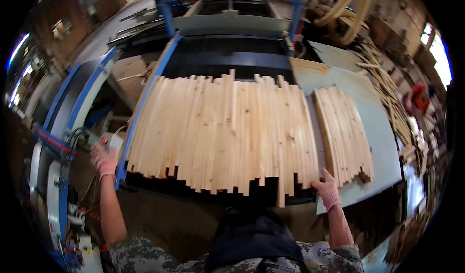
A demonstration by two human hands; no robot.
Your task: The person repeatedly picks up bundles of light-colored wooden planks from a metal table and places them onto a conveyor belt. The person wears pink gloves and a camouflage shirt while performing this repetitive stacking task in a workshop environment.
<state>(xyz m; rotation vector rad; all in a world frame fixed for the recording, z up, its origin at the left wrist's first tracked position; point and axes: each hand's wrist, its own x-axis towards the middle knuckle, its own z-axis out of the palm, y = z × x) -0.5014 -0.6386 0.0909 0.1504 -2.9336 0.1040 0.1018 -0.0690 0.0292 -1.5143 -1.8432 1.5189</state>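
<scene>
Before me lies a wide row of pale wooden strips (227, 128), set side by side with uneven ends. My left hand (103, 160), in a pinkish work glove, is raised at a small light control box (114, 143) with a red button; its fingers are stretched out, and no held thing shows. At the row's near right corner, my right hand (327, 191), also gloved, touches the end of the outermost strips with its fingers apart. Just beyond it, a smaller stack of similar wooden strips (343, 135) lies on a grey sheet-topped table (382, 142).
The row rests on the dark bed of a machine with a blue frame (169, 55) and a crossbar at the far end. Blue rails (87, 96) and cables stand on the left. Loose wood sticks (387, 94) pile up at right, near a person in red (419, 99).
</scene>
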